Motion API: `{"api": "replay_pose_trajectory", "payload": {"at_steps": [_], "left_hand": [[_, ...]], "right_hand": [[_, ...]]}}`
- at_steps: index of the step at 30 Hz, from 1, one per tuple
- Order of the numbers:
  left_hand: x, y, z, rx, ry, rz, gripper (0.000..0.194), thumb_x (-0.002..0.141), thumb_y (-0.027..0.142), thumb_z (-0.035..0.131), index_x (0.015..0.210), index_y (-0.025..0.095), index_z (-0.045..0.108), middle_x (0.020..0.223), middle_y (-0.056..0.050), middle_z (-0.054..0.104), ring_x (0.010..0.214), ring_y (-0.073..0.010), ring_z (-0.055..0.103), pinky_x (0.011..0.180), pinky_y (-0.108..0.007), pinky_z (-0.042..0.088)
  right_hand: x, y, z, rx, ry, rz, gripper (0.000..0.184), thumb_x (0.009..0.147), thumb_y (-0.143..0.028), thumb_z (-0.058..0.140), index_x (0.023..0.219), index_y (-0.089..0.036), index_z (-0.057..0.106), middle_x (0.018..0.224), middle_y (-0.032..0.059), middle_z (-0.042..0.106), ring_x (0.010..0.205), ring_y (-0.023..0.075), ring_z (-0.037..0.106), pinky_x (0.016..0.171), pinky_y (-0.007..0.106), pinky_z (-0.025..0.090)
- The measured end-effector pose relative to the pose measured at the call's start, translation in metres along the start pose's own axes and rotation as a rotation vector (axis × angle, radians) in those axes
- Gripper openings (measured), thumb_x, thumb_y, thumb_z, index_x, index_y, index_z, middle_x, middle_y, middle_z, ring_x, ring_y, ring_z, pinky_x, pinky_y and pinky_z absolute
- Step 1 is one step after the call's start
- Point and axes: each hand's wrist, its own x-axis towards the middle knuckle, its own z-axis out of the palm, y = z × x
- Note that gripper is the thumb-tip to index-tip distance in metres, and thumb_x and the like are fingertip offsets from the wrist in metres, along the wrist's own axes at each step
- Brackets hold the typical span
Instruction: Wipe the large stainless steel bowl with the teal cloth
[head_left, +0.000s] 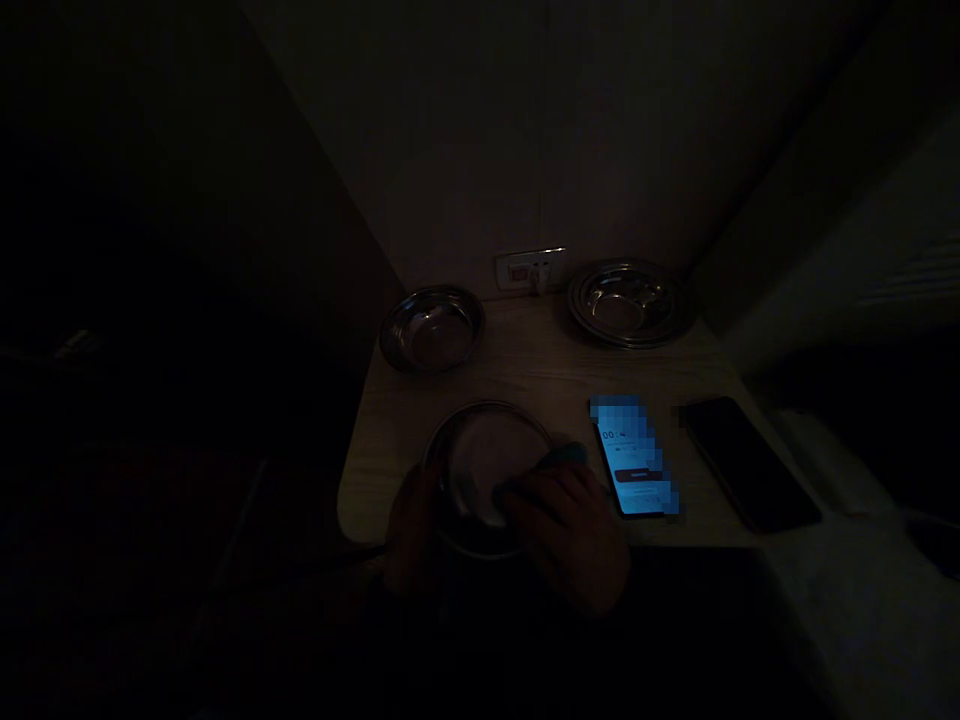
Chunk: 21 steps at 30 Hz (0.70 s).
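Observation:
The room is very dark. A round steel plate is at the near edge of a small pale wooden table, tilted up toward me. My left hand grips its left rim. My right hand presses a bluish cloth against the plate's right side, fingers curled over the cloth.
A steel bowl sits at the back left and a wider steel plate at the back right. A wall socket is between them. A lit phone and a dark phone lie to the right.

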Motion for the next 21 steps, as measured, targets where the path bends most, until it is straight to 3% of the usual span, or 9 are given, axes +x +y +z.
{"api": "replay_pose_trajectory", "payload": {"at_steps": [5,12,18,21], "left_hand": [[-0.004,0.005,0.007,0.045,-0.013,0.026,0.031,0.075,0.047,0.054,0.078,0.020,0.068,0.080,-0.007,0.069,0.084,-0.0234,0.063,0.076,-0.035,0.050],[-0.011,0.014,0.012,0.037,0.002,0.039,0.035,0.078,0.047,0.053,0.092,0.018,0.066,0.091,-0.008,0.070,0.084,-0.0221,0.063,0.074,-0.034,0.049],[-0.014,0.014,0.014,0.038,0.059,0.041,0.029,0.077,0.043,0.055,0.088,0.019,0.066,0.088,-0.007,0.070,0.084,-0.0218,0.063,0.074,-0.033,0.049],[-0.017,0.015,0.015,0.028,0.055,0.007,0.033,0.077,0.045,0.055,0.093,0.019,0.066,0.093,-0.008,0.070,0.087,-0.0224,0.063,0.074,-0.032,0.049]], "right_hand": [[0.006,-0.014,0.004,0.047,0.006,-0.026,0.016,0.089,-0.018,0.052,0.095,-0.020,0.066,0.092,0.0034,0.068,0.085,0.0194,0.055,0.081,0.038,0.039],[0.044,-0.003,0.010,-0.056,-0.036,0.026,0.014,0.084,-0.022,0.058,0.095,-0.020,0.066,0.092,0.0043,0.067,0.085,0.0219,0.052,0.075,0.038,0.037],[0.043,-0.006,0.012,-0.002,-0.036,-0.056,0.015,0.088,-0.022,0.053,0.095,-0.021,0.066,0.090,0.0026,0.067,0.087,0.0200,0.051,0.077,0.037,0.036],[0.045,-0.001,0.011,-0.076,-0.036,0.014,0.015,0.086,-0.022,0.055,0.095,-0.021,0.067,0.090,0.0041,0.066,0.085,0.0209,0.050,0.074,0.037,0.035]]}}
